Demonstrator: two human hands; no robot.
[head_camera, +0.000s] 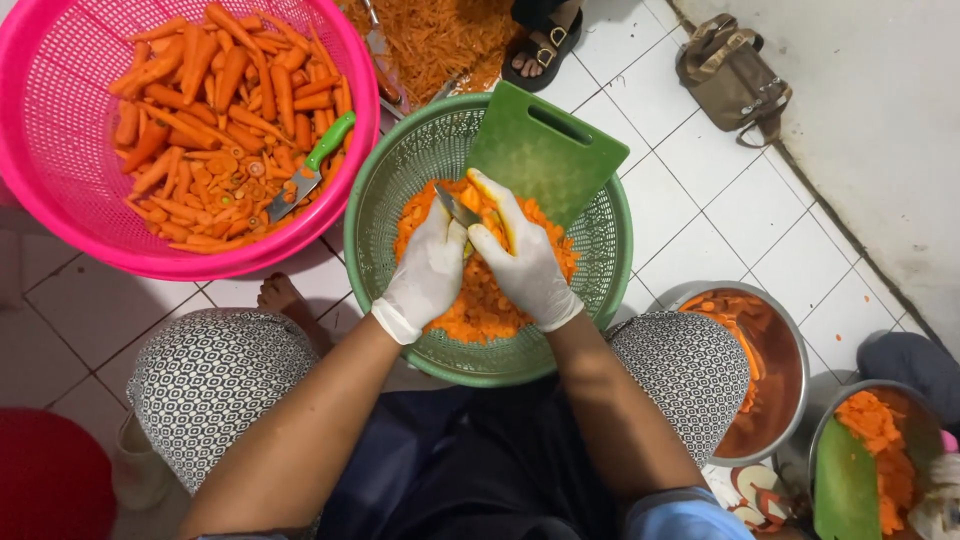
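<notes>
Over the green basket (385, 210) on the floor, your left hand (428, 268) clamps a knife (456, 207), your right (524, 262) a carrot (470, 196); slices (480, 305) fill its middle, whole carrots (215, 80) remain in the pink basket (60, 120).

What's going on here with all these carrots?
A seated person in white gloves is cutting a carrot over a green basket already filled with orange slices. The left hand holds a knife and the right hand holds the carrot. A green cutting board leans in the basket. To the left, a pink basket holds peeled carrots and a second, green-handled knife. Metal bowls with carrot scraps sit at the right.
</notes>
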